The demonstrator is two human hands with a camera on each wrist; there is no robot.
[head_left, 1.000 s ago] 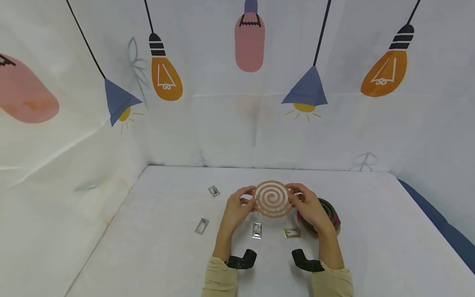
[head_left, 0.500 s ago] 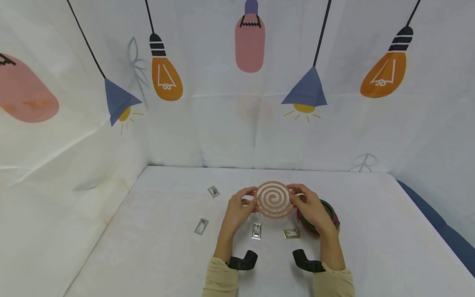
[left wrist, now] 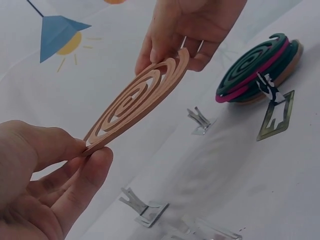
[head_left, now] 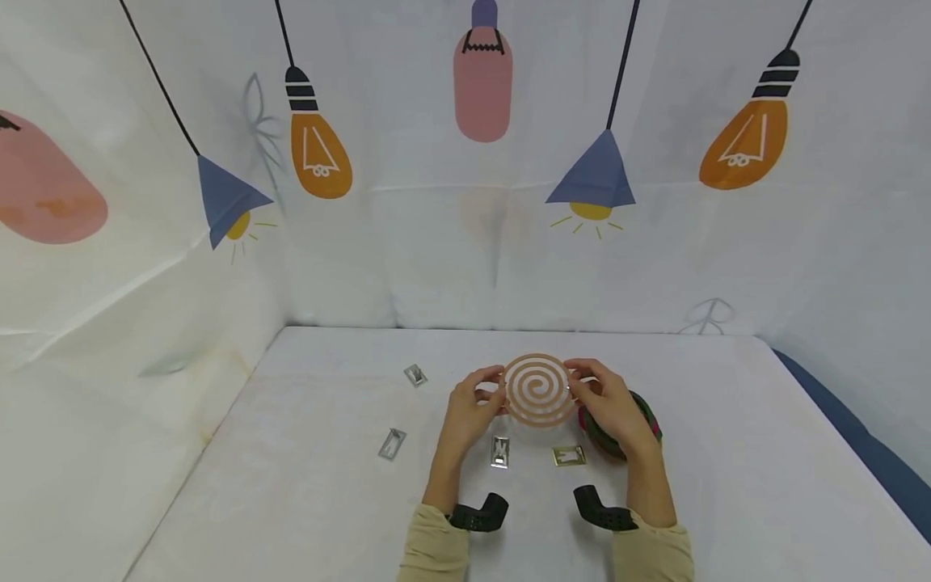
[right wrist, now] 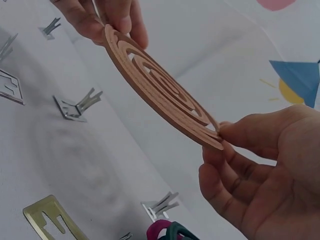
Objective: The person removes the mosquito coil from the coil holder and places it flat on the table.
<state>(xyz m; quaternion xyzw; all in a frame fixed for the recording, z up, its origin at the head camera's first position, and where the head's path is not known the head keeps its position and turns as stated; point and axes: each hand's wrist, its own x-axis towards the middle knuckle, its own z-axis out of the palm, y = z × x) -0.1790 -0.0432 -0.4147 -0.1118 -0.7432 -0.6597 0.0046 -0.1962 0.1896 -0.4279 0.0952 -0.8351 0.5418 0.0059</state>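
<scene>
A tan mosquito coil [head_left: 538, 390] is held up above the table, its spiral face towards the head camera. My left hand [head_left: 469, 408] pinches its left edge between thumb and fingers. The opposite edge is pinched by my right hand [head_left: 611, 404]. In the left wrist view the coil [left wrist: 150, 95] shows edge-on and tilted, with gaps between its rings. Beside and partly behind my right wrist lies a stack of coils [left wrist: 260, 70] in green, pink and tan. A gold-coloured metal coil stand [head_left: 561, 461] lies flat near the stack, its prong bent up.
Several silver coil stands lie on the white table [head_left: 291, 485]: one [head_left: 499, 462] just below the held coil, one [head_left: 391, 444] to its left and one [head_left: 415, 375] farther back. A white cloth wall [head_left: 436, 259] with printed lamps rises behind the table.
Both hands keep their grip on the coil, which stays almost in place. The head view has shifted slightly, so the background and table things sit a little farther left.
</scene>
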